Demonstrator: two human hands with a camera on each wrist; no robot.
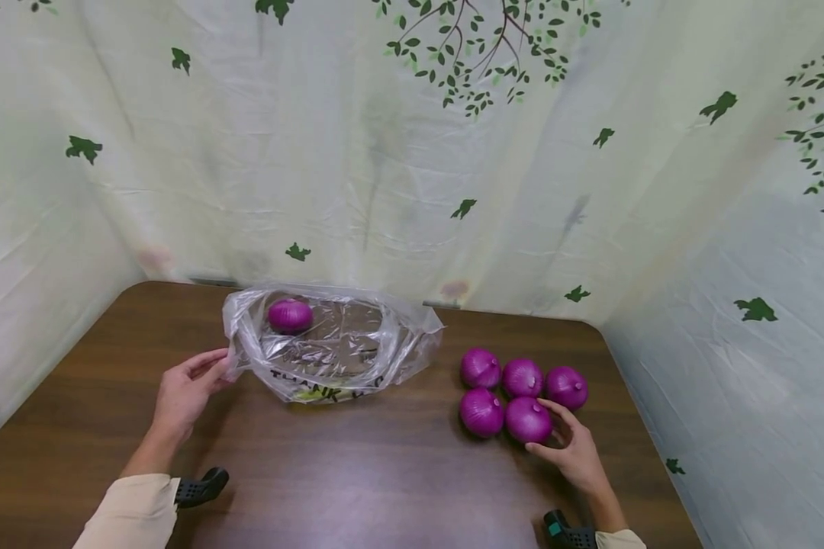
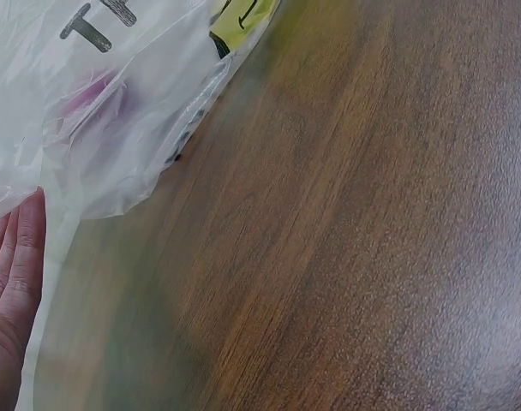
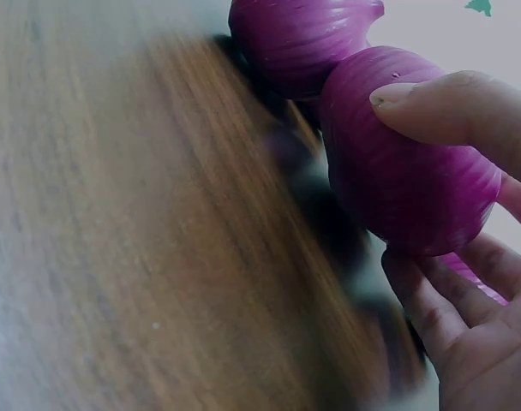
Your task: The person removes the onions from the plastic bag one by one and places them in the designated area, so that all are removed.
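Note:
A clear plastic bag [image 1: 412, 347] with dark printed letters lies with its mouth open, and one purple onion [image 1: 291, 315] is inside it. My left hand [image 1: 185, 393] pinches the bag's left edge; in the left wrist view its fingers [image 2: 25, 257] touch the thin plastic. On the right, my right hand [image 1: 573, 450] grips the front onion [image 1: 527, 420] of a group, thumb on one side and fingers on the other. The right wrist view shows that onion [image 3: 406, 171] between thumb and fingertips. I cannot tell whether it is off the table.
Several other purple onions stand close around the gripped one, such as the left one [image 1: 481, 412] and the right one [image 1: 566, 387]. The brown wooden table [image 1: 357, 473] bears everything. A pale curtain [image 1: 329, 152] with leaf prints hangs behind and at both sides.

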